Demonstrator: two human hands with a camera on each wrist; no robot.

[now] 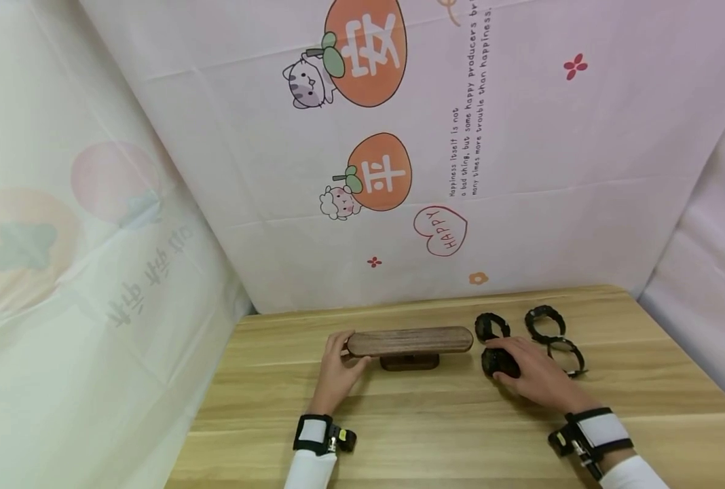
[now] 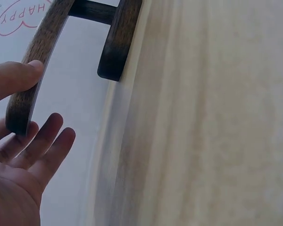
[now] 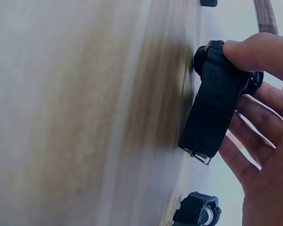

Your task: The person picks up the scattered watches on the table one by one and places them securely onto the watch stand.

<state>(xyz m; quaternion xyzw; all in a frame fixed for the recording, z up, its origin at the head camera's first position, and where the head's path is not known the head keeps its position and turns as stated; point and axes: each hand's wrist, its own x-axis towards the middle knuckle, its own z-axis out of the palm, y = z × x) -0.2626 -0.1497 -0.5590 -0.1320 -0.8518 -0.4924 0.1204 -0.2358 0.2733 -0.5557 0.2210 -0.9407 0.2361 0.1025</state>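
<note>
A dark wooden T-bar display stand (image 1: 411, 340) stands on the table, its rounded bar lying crosswise above a short base (image 1: 409, 363). My left hand (image 1: 338, 375) holds the bar's left end; in the left wrist view the thumb presses one face of the bar (image 2: 40, 44) while the fingers reach around behind its end. To the right of the stand, my right hand (image 1: 540, 375) pinches a black watch (image 1: 498, 363). The right wrist view shows its strap (image 3: 211, 110) hanging down with the buckle at the lower end, the thumb resting on the case.
Behind the held watch lies another black watch (image 1: 483, 328), close to the bar's right end. Two more black watches, one farther back (image 1: 532, 317) and one nearer (image 1: 579, 358), sit to the right. A printed white cloth (image 1: 313, 272) rises along the table's back edge.
</note>
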